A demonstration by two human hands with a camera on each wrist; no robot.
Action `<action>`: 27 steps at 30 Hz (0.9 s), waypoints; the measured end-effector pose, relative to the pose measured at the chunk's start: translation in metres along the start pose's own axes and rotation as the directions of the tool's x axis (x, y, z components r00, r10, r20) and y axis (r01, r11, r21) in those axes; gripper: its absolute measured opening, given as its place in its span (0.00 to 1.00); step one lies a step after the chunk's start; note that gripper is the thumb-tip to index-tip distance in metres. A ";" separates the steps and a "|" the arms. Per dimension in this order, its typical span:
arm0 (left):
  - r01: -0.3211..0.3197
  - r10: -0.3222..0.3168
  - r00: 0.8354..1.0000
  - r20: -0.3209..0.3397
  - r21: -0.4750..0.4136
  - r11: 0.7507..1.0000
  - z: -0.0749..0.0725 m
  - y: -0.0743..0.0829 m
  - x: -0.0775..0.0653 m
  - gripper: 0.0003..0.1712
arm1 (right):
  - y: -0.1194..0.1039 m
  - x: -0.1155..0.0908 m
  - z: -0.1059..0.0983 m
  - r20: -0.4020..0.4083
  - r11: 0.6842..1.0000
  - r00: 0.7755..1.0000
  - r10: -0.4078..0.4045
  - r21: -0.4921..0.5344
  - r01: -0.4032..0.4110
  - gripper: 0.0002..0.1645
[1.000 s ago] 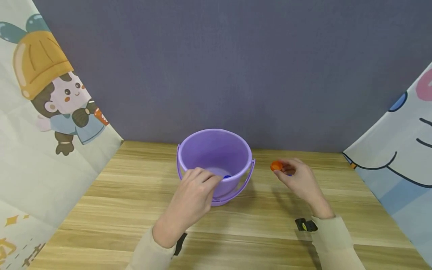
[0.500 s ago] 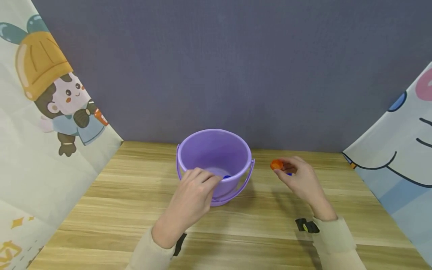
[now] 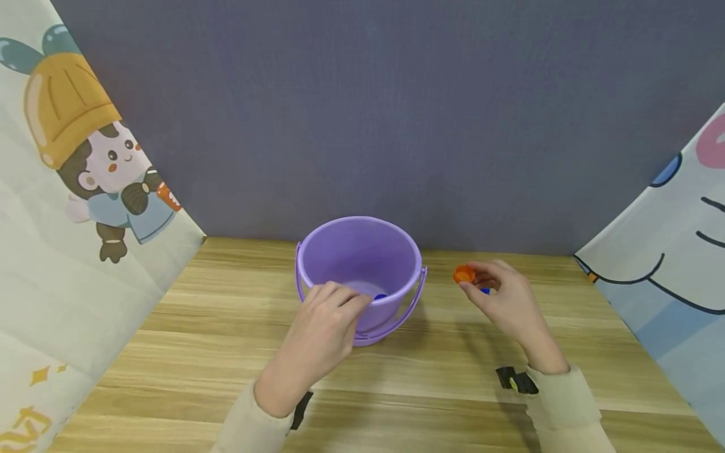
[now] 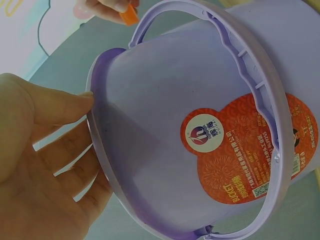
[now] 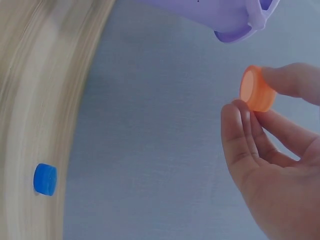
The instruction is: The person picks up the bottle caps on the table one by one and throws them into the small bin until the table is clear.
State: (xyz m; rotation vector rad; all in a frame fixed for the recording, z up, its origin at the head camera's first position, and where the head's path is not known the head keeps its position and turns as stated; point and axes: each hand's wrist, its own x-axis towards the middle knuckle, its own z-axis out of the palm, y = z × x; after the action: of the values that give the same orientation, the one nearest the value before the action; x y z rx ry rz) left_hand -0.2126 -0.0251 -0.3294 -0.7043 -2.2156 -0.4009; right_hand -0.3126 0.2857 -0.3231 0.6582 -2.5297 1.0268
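Observation:
A purple plastic bucket (image 3: 359,248) stands upright on the wooden table, its handle hanging down on the near side. My left hand (image 3: 328,318) grips the bucket's near rim, thumb outside and fingers over the edge, as the left wrist view shows. A blue piece (image 3: 381,297) lies inside on the bucket's floor, partly hidden by the rim. To the right of the bucket, my right hand (image 3: 506,302) pinches an orange bottle cap (image 5: 257,89) between thumb and fingertips, held above the table. Behind those fingers a blue bottle cap (image 5: 45,179) sits on the tabletop.
The wooden table (image 3: 226,377) meets a grey upright panel (image 3: 362,126) behind the bucket. Printed cartoon sheets flank it, one on the left (image 3: 51,283) and one on the right (image 3: 680,277). An orange-red label (image 4: 235,155) is on the bucket's outside.
The orange bottle cap has tilted a little in my right hand, showing more of its hollow side, and that hand has risen slightly. My left hand and the bucket stay put.

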 end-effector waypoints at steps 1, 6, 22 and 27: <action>-0.002 0.002 1.000 0.000 -0.002 1.000 -0.001 0.000 -0.001 0.13 | -0.002 -0.002 0.000 0.000 1.000 1.000 0.002 0.001 -0.002 0.22; -0.016 0.016 1.000 0.000 -0.008 1.000 -0.006 -0.001 -0.007 0.13 | -0.012 -0.011 0.001 0.003 1.000 1.000 0.017 0.010 -0.017 0.22; -0.044 0.044 0.999 0.016 -0.036 0.998 -0.024 -0.003 -0.025 0.14 | -0.043 -0.038 0.010 -0.043 0.999 0.999 0.031 0.035 -0.029 0.21; -0.061 0.061 0.998 0.013 -0.045 0.997 -0.028 -0.004 -0.031 0.14 | -0.052 -0.047 0.012 -0.064 0.998 0.998 0.022 0.065 -0.018 0.22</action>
State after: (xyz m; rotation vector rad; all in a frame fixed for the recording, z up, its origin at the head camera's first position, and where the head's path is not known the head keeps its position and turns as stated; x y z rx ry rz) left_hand -0.1816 -0.0529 -0.3346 -0.7992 -2.1987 -0.4171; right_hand -0.2473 0.2576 -0.3241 0.6086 -2.4613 1.1228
